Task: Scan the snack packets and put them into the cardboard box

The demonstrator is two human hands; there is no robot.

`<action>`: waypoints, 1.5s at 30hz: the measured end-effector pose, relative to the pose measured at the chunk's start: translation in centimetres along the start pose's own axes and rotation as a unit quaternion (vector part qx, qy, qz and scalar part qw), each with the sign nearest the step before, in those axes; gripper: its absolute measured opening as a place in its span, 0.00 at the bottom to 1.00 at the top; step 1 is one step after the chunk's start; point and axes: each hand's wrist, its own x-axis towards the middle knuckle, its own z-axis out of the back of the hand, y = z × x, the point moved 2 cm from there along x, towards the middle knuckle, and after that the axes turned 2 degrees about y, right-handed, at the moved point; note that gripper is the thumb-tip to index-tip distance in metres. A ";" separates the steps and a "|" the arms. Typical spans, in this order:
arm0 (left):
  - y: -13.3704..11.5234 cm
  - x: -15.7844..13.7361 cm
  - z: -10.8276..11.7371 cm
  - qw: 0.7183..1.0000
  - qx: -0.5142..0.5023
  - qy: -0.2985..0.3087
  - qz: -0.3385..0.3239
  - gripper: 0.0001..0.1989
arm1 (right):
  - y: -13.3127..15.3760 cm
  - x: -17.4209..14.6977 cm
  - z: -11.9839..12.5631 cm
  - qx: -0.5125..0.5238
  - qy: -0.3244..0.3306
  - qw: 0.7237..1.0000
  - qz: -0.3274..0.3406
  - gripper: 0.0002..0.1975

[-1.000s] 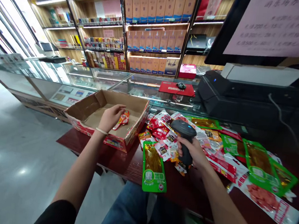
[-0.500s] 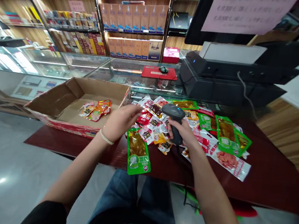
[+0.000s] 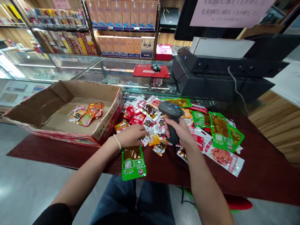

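Observation:
My right hand [image 3: 180, 130] is wrapped round the grip of a black handheld barcode scanner [image 3: 171, 111], its head above a heap of small snack packets. Lower and to the left, my left hand [image 3: 132, 135] reaches over the near edge of the heap, fingers stretched out and bent down. Its fingertips touch a small white snack packet [image 3: 145, 140]; no grip on it shows. A green snack pouch [image 3: 133, 164] lies partly under that hand and overhangs the counter's front edge. Further right lie another green pouch [image 3: 220, 132] and a white-and-red meat snack packet [image 3: 225, 160].
On the left an open cardboard box [image 3: 105, 127] holds several orange and white packets [image 3: 89, 114]. Behind the heap are a glass counter with a red mouse mat [image 3: 140, 70], and black till equipment [image 3: 217, 82]. The dark red countertop [image 3: 264, 167] extends right.
My left hand has come down from beside the box onto the near edge of the heap. My right hand still holds the scanner over the packets. The view has shifted slightly right.

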 end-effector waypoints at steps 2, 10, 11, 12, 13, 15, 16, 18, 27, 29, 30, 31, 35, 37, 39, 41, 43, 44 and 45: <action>0.0 0.2 0.1 1.000 -0.009 -0.013 0.007 0.12 | 0.1 0.0 -0.1 -0.003 -0.006 1.000 -0.003 0.15; 2.4 1.9 1.3 0.860 -0.264 -0.366 0.237 0.11 | 0.5 0.0 -0.2 -0.001 -0.031 0.999 -0.009 0.15; 2.9 2.5 1.3 0.812 -0.335 -0.396 0.266 0.11 | 0.4 0.0 -0.2 -0.001 -0.034 0.999 -0.010 0.15; 3.4 3.1 1.1 0.765 -0.414 -0.405 0.283 0.10 | 0.3 0.0 -0.1 0.000 -0.036 0.999 -0.011 0.15; 3.8 3.7 0.8 0.717 -0.492 -0.401 0.288 0.10 | 0.2 0.1 -0.1 -0.001 -0.037 0.999 -0.013 0.15; 4.2 4.7 0.1 0.628 -0.618 -0.389 0.270 0.11 | 0.0 0.2 -0.1 -0.008 -0.041 0.999 -0.017 0.16; 4.2 5.0 -0.2 0.594 -0.657 -0.388 0.254 0.14 | -0.1 0.3 0.0 -0.014 -0.043 0.999 -0.017 0.16; 4.2 5.1 -0.9 0.560 -0.692 -0.400 0.220 0.20 | -0.3 0.4 -0.1 -0.037 -0.048 0.998 -0.013 0.17; 4.7 4.2 -1.9 0.473 -0.714 -0.487 0.170 0.21 | -1.0 0.3 -1.1 -0.223 -0.099 0.969 -0.035 0.13; 4.8 4.2 -1.8 0.463 -0.726 -0.482 0.162 0.21 | -1.4 0.3 -1.2 -0.216 -0.100 0.971 -0.031 0.12; 4.8 4.2 -1.8 0.462 -0.730 -0.479 0.156 0.21 | -1.5 0.3 -1.3 -0.210 -0.096 0.973 -0.024 0.12; 4.8 4.2 -1.7 0.463 -0.732 -0.476 0.151 0.22 | -1.6 0.3 -1.4 -0.205 -0.091 0.974 -0.013 0.12; 4.6 4.0 -1.4 0.450 -0.750 -0.465 0.137 0.19 | -1.2 0.3 -2.0 -0.222 -0.080 0.971 0.031 0.14; 4.6 4.0 -1.3 0.420 -0.767 -0.468 0.126 0.14 | -0.6 0.2 -2.3 -0.241 -0.084 0.966 0.045 0.16; 4.7 4.0 -1.3 0.386 -0.785 -0.471 0.117 0.11 | -0.1 0.2 -2.7 -0.248 -0.083 0.963 0.060 0.18; 4.8 4.1 -1.5 0.364 -0.798 -0.468 0.113 0.10 | 0.2 0.1 -3.0 -0.245 -0.074 0.965 0.065 0.20; 4.9 4.2 -1.6 0.359 -0.803 -0.461 0.117 0.11 | 0.2 -0.1 -3.2 -0.241 -0.060 0.967 0.056 0.19; 5.0 4.2 -1.7 0.361 -0.804 -0.457 0.122 0.12 | 0.2 -0.2 -3.2 -0.241 -0.052 0.968 0.049 0.18; 5.0 4.3 -1.8 0.365 -0.804 -0.453 0.127 0.13 | 0.1 -0.2 -3.3 -0.242 -0.046 0.968 0.042 0.17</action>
